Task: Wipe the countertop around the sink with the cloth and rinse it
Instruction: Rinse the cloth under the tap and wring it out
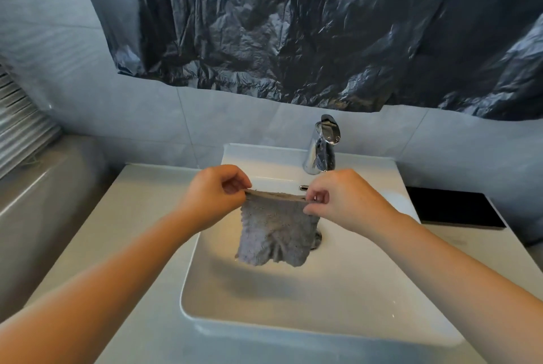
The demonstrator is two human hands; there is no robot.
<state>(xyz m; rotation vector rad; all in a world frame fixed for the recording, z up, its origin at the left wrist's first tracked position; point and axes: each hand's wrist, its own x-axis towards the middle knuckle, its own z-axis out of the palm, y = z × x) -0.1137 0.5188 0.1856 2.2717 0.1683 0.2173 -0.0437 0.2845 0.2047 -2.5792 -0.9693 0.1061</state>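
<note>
A grey fluffy cloth (pixel 276 231) hangs spread out above the white rectangular sink (pixel 293 299). My left hand (pixel 214 196) pinches its upper left corner. My right hand (pixel 343 199) pinches the upper right corner. The cloth's lower edge dangles free over the basin and hides most of the drain. A chrome faucet (pixel 323 146) stands behind the basin, and no water shows running from it. The pale countertop (pixel 132 225) lies to the left of the sink.
A black flat slab (pixel 455 208) lies on the counter to the right of the sink. Dark crinkled plastic sheeting (pixel 293 26) covers the wall above. A white ledge and window blinds (pixel 20 125) are at the far left.
</note>
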